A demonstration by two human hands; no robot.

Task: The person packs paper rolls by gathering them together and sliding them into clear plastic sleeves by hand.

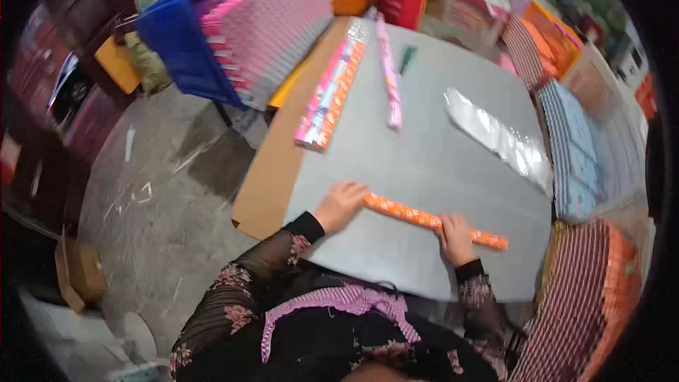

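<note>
An orange roll with a white pattern (pixel 403 211) lies slantwise near the front of the grey tabletop (pixel 417 163). My left hand (pixel 341 206) closes around its left end and hides that tip. Farther along, my right hand (pixel 456 239) grips the roll from above, leaving a short length sticking out to the right. Whether the roll is paper, film or cloth I cannot tell. Across the table lie a bundle of pink, blue and orange rolls (pixel 332 92) in clear wrap and a slim pink roll (pixel 389 78).
A clear plastic sleeve (pixel 498 138) lies on the table's right side, and a dark green item (pixel 407 59) near the far edge. Brown cardboard (pixel 265 194) borders the left side. A blue crate (pixel 184 49) of pink goods stands beyond it. Stacked striped goods (pixel 573 304) crowd the right.
</note>
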